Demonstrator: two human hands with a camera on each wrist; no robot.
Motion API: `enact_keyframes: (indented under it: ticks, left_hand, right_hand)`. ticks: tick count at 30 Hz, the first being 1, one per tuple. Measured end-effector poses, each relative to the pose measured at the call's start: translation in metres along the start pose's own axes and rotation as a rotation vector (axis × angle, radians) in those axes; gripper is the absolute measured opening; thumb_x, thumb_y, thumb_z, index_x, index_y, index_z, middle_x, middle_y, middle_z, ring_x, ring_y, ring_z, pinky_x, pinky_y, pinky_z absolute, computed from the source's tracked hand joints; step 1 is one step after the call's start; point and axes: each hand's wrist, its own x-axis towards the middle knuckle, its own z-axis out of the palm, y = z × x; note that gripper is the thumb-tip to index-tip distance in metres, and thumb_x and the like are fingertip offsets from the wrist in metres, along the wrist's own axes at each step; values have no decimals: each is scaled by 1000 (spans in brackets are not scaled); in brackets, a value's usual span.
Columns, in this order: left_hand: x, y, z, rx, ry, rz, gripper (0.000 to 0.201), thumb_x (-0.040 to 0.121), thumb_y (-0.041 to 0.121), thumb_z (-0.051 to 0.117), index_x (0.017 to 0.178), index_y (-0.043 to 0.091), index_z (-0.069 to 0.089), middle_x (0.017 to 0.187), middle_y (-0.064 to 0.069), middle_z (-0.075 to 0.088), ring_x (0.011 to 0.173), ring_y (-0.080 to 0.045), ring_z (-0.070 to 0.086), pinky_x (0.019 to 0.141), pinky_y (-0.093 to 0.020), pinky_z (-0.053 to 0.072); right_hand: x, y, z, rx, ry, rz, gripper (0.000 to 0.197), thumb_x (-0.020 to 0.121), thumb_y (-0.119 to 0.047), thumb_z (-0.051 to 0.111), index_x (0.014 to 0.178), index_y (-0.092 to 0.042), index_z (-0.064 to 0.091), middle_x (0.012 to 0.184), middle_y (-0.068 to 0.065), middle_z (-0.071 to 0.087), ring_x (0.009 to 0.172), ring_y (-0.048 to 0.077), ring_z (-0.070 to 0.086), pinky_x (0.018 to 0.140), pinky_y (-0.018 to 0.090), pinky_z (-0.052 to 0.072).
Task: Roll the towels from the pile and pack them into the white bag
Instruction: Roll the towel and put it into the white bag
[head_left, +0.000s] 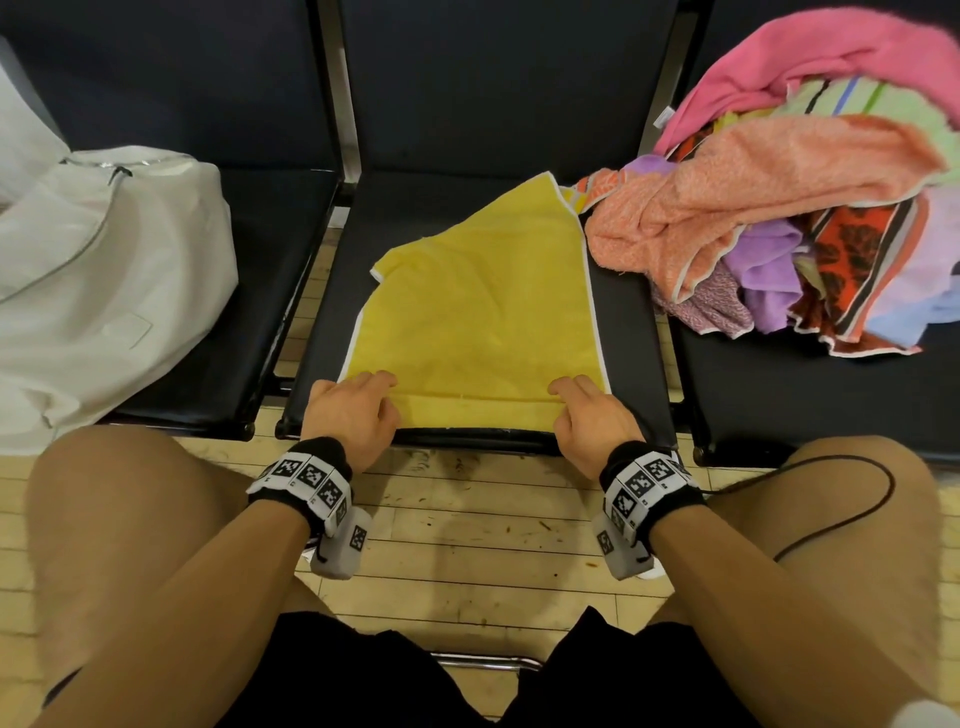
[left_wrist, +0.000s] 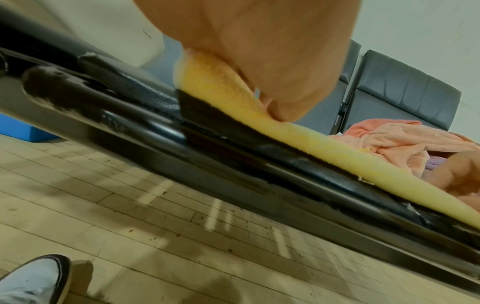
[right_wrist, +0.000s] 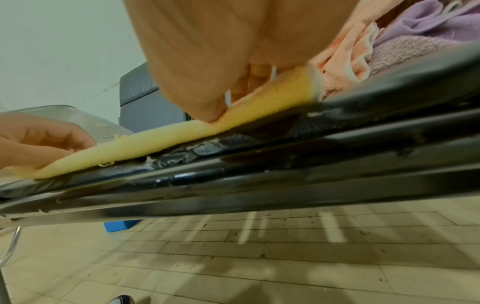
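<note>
Thumbs under yellow towel (left_wrist: 298, 142) edge, wrist views only; head: knuckles.

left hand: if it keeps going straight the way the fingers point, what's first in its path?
Only more of the yellow towel under the left hand; beyond that, bare black seat, then probably the backrest. Depth is hard to judge.
</note>
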Motion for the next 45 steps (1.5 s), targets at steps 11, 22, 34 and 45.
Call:
enact_keyframes:
  ticks: [11, 22, 34, 45]
  left_hand:
    - [1, 5, 0, 41, 21, 64, 18, 100, 26, 46, 100, 17, 62, 95, 0, 59, 91, -25, 53, 76, -37, 42]
    - [-2, 1, 2, 20, 16, 39, 27, 95, 27, 51, 117, 20, 65, 112, 1, 66, 111, -23, 49, 96, -42, 33]
    - [0, 5, 3, 52, 113, 11, 24, 88, 23, 64, 113, 20, 65, 107, -2, 62, 103, -28, 53, 91, -46, 32]
    - [-5, 5, 2, 29, -55, 90, 45, 81, 47, 50, 113, 20, 68, 112, 2, 65, 108, -26, 53, 89, -44, 40]
  right_hand:
    - [-6, -12, 5, -80, 66, -55, 25, 84, -11, 54, 105, -13, 68, 106, 1, 65, 103, 23, 53, 90, 36, 46]
    - [-1, -6, -3, -123, -46, -14, 41, 92, -7, 45, 131, -14, 56, 122, 8, 61, 112, 30, 50, 95, 40, 37]
    - [2, -2, 8, -149, 210, -117, 31, 66, 9, 68, 85, -15, 67, 87, 2, 63, 79, 28, 56, 71, 31, 28]
    - [-5, -8, 5, -130, 52, -62, 32, 82, -17, 57, 113, -15, 65, 107, 1, 64, 103, 25, 52, 92, 38, 42]
